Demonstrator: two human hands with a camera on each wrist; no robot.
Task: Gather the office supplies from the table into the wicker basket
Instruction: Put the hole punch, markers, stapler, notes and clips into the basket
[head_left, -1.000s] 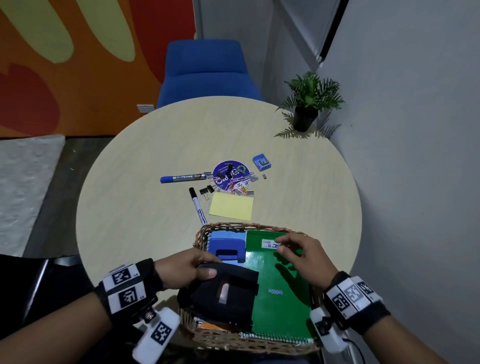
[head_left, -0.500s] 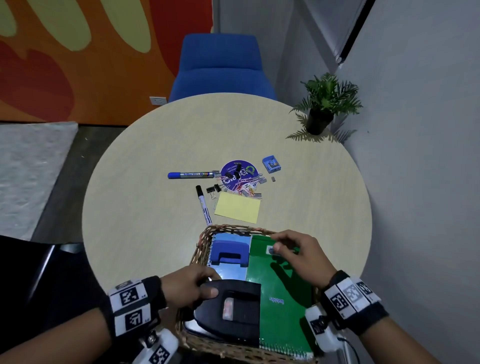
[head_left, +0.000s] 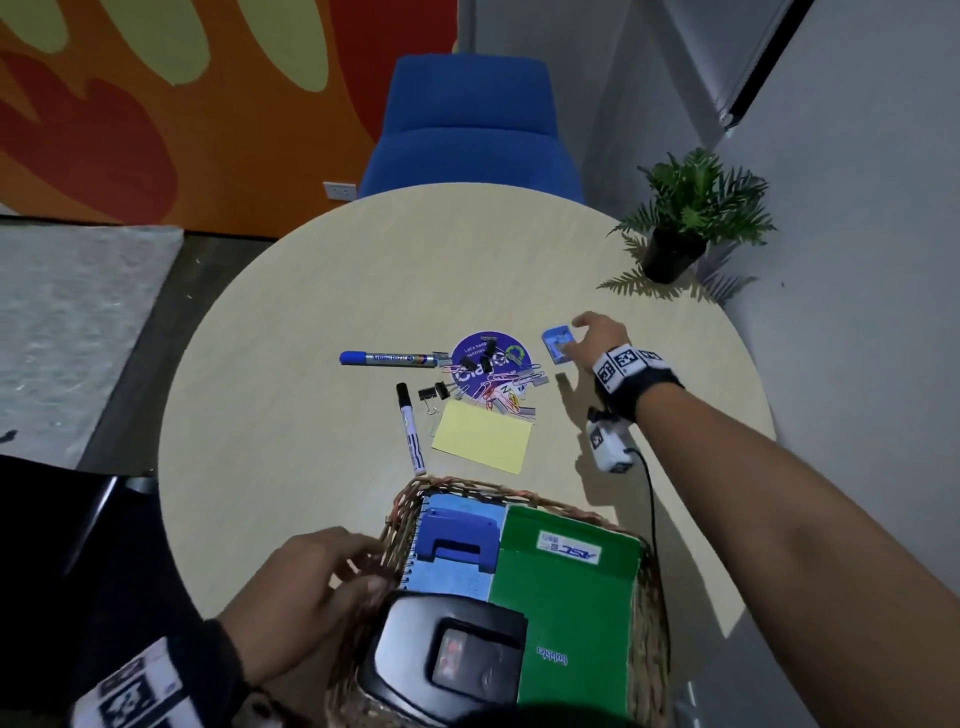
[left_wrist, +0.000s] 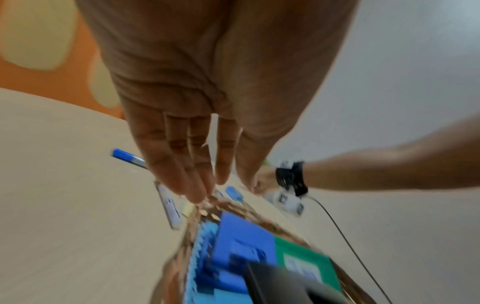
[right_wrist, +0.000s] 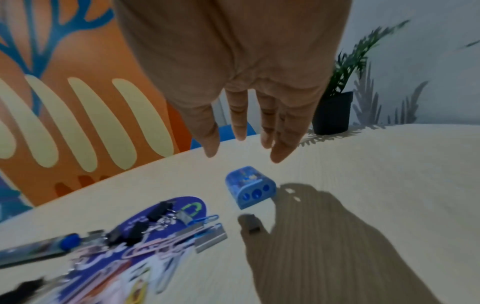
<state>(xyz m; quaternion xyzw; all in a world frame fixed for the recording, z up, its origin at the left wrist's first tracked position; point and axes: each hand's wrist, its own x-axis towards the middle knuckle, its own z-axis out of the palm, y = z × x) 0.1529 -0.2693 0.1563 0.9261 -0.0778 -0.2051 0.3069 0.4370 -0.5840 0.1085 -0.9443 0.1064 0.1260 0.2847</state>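
A left hand (head_left: 306, 582), fingers straight, rests at the left rim of a wicker basket (head_left: 652, 597) holding notebooks at the table's (head_left: 291, 322) near edge. Markers and clips lie mid-table. Farther right, the open right hand (head_left: 597, 338) hovers over a blue sharpener (head_left: 557, 345), not gripping it.

Bare tabletop (head_left: 291, 415) is lying open to the left of the marker pens and along the far side toward the potted plant (head_left: 685, 223), which is standing near the right-hand wall. The middle is crowding with a blue marker (head_left: 387, 358), a second marker (head_left: 410, 431), clips on a round sticker (head_left: 488, 358) and a yellow pad (head_left: 483, 441). The basket (head_left: 652, 597) is sitting almost full, notebooks and a black device (head_left: 447, 654) covering its floor.
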